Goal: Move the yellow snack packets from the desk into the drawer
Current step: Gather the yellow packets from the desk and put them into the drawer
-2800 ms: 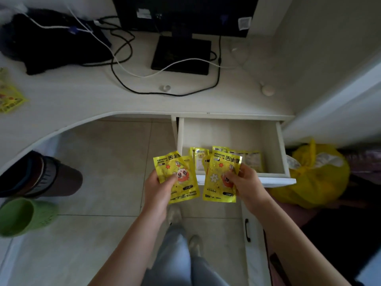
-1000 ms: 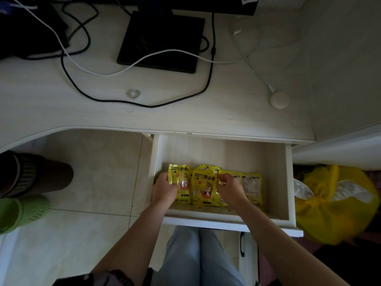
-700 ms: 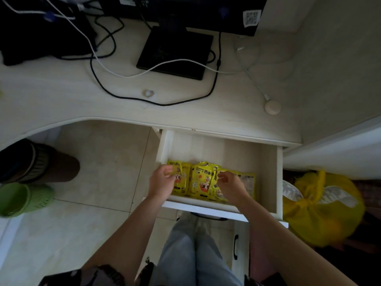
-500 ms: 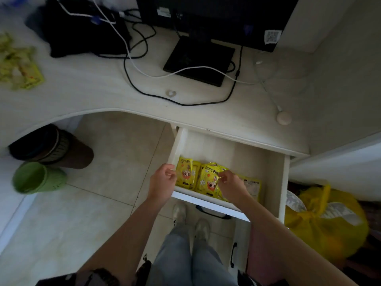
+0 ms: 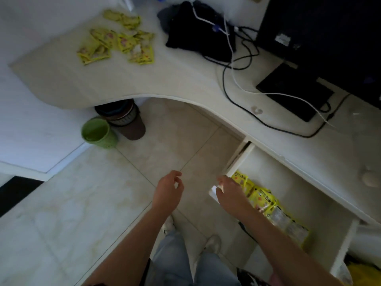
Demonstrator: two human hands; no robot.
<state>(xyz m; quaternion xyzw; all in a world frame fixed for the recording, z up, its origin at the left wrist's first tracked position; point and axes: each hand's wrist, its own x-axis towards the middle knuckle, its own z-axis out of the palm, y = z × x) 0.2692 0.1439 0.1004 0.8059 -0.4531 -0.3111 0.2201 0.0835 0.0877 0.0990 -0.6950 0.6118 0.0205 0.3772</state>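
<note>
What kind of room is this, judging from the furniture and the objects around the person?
Probably a home study or bedroom work corner. A curved white desk carries a computer monitor with tangled cables, an open drawer sits under it, and two small wastebaskets stand on the tiled floor.

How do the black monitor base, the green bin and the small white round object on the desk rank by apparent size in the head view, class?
1. black monitor base
2. green bin, clearly smaller in the picture, though it stands lower on the floor, so true size is unsure
3. small white round object, smallest
</note>
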